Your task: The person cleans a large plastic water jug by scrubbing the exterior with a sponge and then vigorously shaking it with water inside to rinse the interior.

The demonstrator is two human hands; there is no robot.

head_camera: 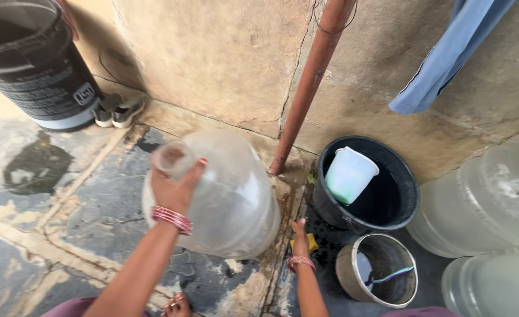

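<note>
My left hand (174, 188) grips the neck of a large clear plastic water jug (230, 194), which is tilted above the wet stone floor. Pink bangles circle that wrist. Lower and to the right, my right hand (299, 238) reaches down to the floor and touches a small yellow thing (312, 242), partly hidden under the fingers. This hand sits between the jug and a black bucket (403, 199).
A pale green mug (349, 174) floats in the black bucket. A small metal pail (383, 270) stands below it. Two more clear jugs (488, 199) lie at right. A rusty pipe (309, 82) runs up the wall. A black drum (30, 64), shoes (118, 110) and hanging blue cloth (447, 53) are behind.
</note>
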